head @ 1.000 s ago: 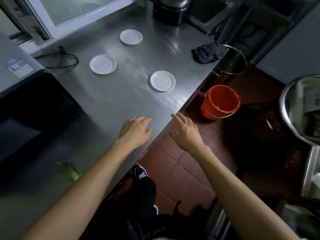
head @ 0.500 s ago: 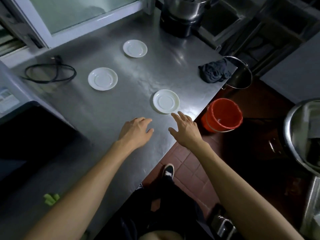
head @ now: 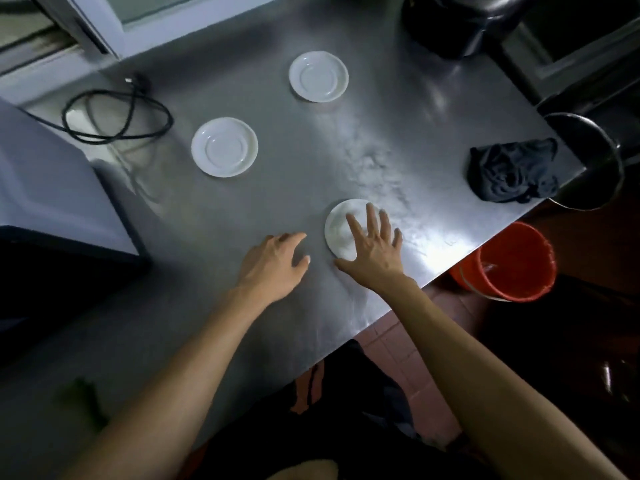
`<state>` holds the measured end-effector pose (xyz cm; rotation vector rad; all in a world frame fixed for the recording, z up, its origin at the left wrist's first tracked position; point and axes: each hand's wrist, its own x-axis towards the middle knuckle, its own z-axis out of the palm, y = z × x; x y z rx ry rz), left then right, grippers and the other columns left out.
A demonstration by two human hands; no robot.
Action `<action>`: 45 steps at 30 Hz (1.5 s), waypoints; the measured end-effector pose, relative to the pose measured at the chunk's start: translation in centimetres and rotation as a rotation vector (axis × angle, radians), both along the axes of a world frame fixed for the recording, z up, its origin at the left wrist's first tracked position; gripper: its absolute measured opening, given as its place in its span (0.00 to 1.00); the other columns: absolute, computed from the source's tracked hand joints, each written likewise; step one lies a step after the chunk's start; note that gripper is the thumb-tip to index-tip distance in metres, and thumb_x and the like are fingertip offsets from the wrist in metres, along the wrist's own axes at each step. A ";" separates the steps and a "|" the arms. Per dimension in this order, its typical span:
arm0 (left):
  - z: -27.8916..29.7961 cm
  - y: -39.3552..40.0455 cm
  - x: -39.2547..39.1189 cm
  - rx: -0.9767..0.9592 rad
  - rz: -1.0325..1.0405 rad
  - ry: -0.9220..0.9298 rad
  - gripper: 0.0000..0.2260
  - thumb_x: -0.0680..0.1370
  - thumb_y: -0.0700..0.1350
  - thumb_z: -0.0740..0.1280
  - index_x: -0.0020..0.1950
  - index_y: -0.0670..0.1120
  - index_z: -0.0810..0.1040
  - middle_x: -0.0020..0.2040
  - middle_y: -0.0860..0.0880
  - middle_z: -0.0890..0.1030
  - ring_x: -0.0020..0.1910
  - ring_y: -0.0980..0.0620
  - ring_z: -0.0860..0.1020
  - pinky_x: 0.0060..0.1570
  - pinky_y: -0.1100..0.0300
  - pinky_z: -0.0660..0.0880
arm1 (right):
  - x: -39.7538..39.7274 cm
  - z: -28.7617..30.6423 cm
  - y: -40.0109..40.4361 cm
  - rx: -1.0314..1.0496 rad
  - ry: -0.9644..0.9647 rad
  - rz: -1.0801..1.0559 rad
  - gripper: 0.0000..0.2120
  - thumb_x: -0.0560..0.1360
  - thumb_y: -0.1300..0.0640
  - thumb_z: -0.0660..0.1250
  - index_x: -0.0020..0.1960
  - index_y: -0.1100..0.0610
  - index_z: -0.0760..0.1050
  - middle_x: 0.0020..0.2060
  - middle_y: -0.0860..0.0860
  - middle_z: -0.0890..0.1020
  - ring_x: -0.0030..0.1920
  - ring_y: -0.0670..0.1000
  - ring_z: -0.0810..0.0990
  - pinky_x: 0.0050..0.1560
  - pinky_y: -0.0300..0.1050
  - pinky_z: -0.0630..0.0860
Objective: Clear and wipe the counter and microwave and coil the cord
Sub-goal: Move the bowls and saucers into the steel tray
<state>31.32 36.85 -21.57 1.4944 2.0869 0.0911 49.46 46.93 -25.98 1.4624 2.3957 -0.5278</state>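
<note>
Three white saucers lie on the steel counter (head: 398, 109): a far saucer (head: 318, 76), a middle saucer (head: 224, 146) and a near saucer (head: 341, 226). My right hand (head: 372, 245) is spread with straight fingers over the near saucer. My left hand (head: 273, 263) rests beside it on the counter, fingers loosely bent, holding nothing. A black cord (head: 116, 116) lies in a loose loop at the far left. The microwave (head: 52, 202) stands at the left. A dark crumpled cloth (head: 512, 169) sits at the counter's right edge.
A red bucket (head: 509, 261) stands on the tiled floor below the counter's right edge. A steel pot (head: 595, 161) sits just past the cloth. A dark appliance (head: 450, 19) stands at the far right corner. Something green (head: 85, 400) lies on the near left counter.
My right hand has moved forward from the counter's edge onto the near saucer. My left hand stays on the counter. The view has shifted closer over the counter.
</note>
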 end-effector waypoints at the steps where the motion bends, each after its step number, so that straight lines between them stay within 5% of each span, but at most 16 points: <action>1: -0.1 0.8 0.4 -0.007 0.007 -0.004 0.23 0.80 0.56 0.62 0.73 0.52 0.69 0.67 0.48 0.76 0.64 0.44 0.74 0.61 0.48 0.73 | 0.1 -0.4 0.9 -0.015 0.007 0.010 0.49 0.70 0.33 0.69 0.80 0.44 0.44 0.80 0.53 0.39 0.79 0.61 0.38 0.74 0.66 0.48; 6: -0.6 3.6 1.3 -0.041 0.020 0.009 0.22 0.80 0.55 0.62 0.73 0.52 0.69 0.67 0.47 0.77 0.64 0.43 0.75 0.60 0.47 0.74 | -0.2 -2.0 3.8 -0.065 0.038 0.109 0.54 0.65 0.28 0.69 0.80 0.44 0.42 0.80 0.53 0.39 0.78 0.63 0.36 0.74 0.70 0.45; 14: -0.9 5.1 1.1 -0.088 0.110 0.023 0.22 0.80 0.55 0.62 0.74 0.53 0.69 0.68 0.49 0.76 0.65 0.44 0.74 0.60 0.48 0.73 | -1.8 -2.8 5.1 0.000 0.014 0.263 0.55 0.58 0.26 0.67 0.78 0.42 0.47 0.79 0.53 0.48 0.78 0.64 0.46 0.69 0.71 0.57; 19: -1.1 4.9 -0.5 -0.080 0.215 0.004 0.22 0.80 0.54 0.63 0.73 0.51 0.70 0.66 0.47 0.77 0.64 0.44 0.74 0.61 0.49 0.72 | -4.6 -2.3 7.2 -0.004 0.097 0.313 0.52 0.58 0.28 0.67 0.77 0.43 0.54 0.78 0.52 0.53 0.76 0.63 0.51 0.67 0.69 0.62; 35: -2.0 9.6 -11.2 0.040 0.394 0.053 0.23 0.79 0.51 0.64 0.74 0.49 0.69 0.72 0.47 0.71 0.69 0.43 0.68 0.65 0.45 0.68 | -14.1 -1.8 13.6 -0.006 0.170 0.364 0.50 0.62 0.29 0.68 0.78 0.43 0.53 0.79 0.51 0.51 0.76 0.62 0.51 0.68 0.67 0.61; 45: -5.1 14.1 -17.4 -0.007 0.300 0.216 0.31 0.75 0.57 0.65 0.76 0.51 0.62 0.78 0.45 0.57 0.76 0.39 0.57 0.62 0.38 0.69 | -17.8 -2.9 16.4 0.089 0.202 0.391 0.49 0.62 0.30 0.70 0.77 0.45 0.57 0.78 0.53 0.55 0.76 0.64 0.54 0.67 0.68 0.62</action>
